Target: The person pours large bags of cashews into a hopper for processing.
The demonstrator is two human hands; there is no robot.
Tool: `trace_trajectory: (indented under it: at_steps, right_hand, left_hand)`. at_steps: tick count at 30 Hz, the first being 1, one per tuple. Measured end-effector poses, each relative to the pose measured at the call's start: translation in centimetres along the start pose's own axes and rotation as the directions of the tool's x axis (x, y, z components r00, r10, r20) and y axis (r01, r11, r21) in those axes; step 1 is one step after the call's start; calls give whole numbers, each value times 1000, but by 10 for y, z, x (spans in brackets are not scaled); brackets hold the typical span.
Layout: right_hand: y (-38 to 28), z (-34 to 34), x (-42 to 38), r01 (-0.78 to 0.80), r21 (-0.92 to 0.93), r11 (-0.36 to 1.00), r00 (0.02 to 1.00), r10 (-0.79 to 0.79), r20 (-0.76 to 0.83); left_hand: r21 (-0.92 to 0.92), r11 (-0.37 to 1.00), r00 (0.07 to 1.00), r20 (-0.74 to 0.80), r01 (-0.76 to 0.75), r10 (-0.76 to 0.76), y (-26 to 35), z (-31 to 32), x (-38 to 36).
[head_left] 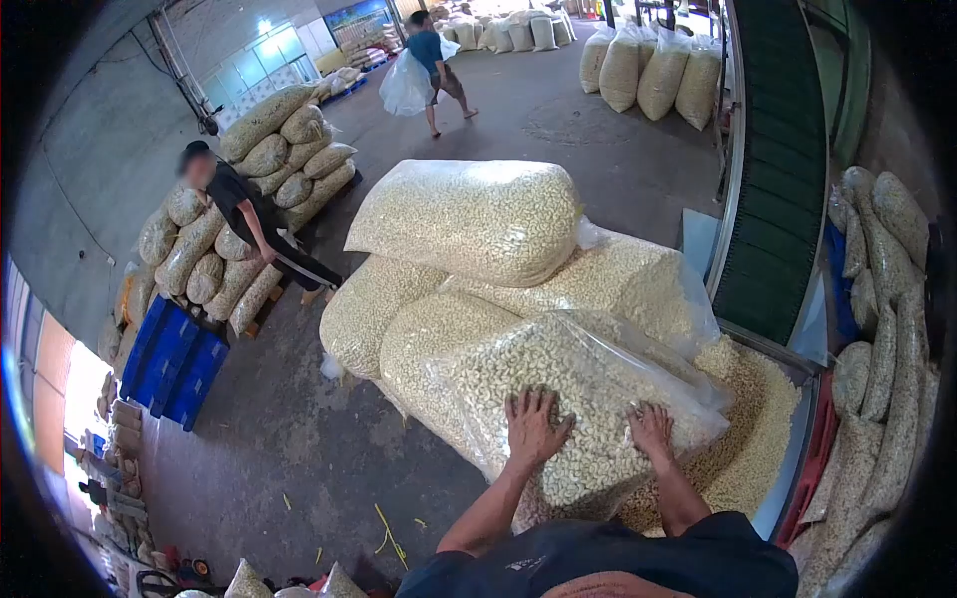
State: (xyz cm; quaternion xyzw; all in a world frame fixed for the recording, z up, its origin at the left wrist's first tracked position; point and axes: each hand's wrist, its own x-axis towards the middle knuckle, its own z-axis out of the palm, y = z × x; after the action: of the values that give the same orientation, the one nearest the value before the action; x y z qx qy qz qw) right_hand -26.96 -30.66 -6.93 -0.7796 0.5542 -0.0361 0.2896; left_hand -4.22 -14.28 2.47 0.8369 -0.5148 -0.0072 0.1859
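Note:
A large clear plastic sack of pale cashew nuts [592, 478] lies right in front of me, with its loose, slack end over a hopper of loose nuts [797, 439]. My left hand [538, 427] rests flat on top of the sack, fingers spread. To its right, my right hand [652, 432] also presses on the sack with its fingers stretched out. Behind it are other filled sacks: a pair side by side [449, 334], one at the right [638, 284], and a big one [469, 219] lying across the top.
A green conveyor belt [773, 189] rises from the hopper. Full sacks [882, 399] line the right side. At left, a person in dark clothes [244, 204] stands by stacked sacks [204, 249] and a blue pallet [174, 359]. Farther back, another person [427, 60] carries clear plastic.

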Motion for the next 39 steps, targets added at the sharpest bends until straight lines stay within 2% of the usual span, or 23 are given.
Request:
trace_trajectory:
  at_steps: [6,8,9,11,13,15,17,18,20,22,24,27,31,33,39]
  right_hand:
    - [14,17,7,84,-32,996,989,-87,-119]
    - [22,30,11,157,-63,986,946,-169,-275]
    - [29,36,13,209,-77,975,944,-222,-244]
    - [39,50,26,198,-54,979,919,-204,-337]
    - [28,29,22,177,188,966,977,-148,-155]
    - [21,26,20,252,225,941,955,-203,-217]
    - [31,37,32,233,129,964,955,-202,-218]
    - [34,39,35,262,117,958,954,-238,-184]
    - [39,40,38,170,128,977,977,-150,-153]
    - [40,40,38,168,163,972,984,-155,-91]
    - [39,43,36,176,156,972,969,-144,-199]
    - [37,40,41,126,100,987,987,-115,-110]
    - [37,40,40,173,99,980,975,-156,-156]
    - [34,35,35,168,135,977,982,-154,-106]
    - [40,46,38,172,133,976,968,-142,-208]
  left_hand:
    - [-6,1000,1000,18,-4,4,5,-8,3]
    - [-2,999,999,16,41,-41,4,-9,2]
    - [-13,1000,1000,25,19,-18,2,-5,2]
    - [-29,999,999,33,32,-31,-1,-6,0]
    - [-60,998,1000,18,26,-25,-9,7,-5]
    - [-104,993,998,44,50,-46,-11,4,-6]
    - [-170,984,999,1,51,-52,-12,-1,-10]
    - [-168,981,995,-5,99,-101,-13,-1,-12]
    - [-158,987,999,-14,30,-33,-15,-1,-13]
    - [-190,980,998,-20,52,-57,-13,-7,-16]
    - [-209,977,999,-3,44,-45,-14,-11,-16]
    - [-227,972,998,-7,54,-57,-16,-6,-18]
    - [-238,970,999,-6,47,-49,-18,-4,-19]
    - [-237,971,999,-7,38,-41,-18,-3,-18]
    - [-240,970,999,-16,35,-40,-17,-7,-19]
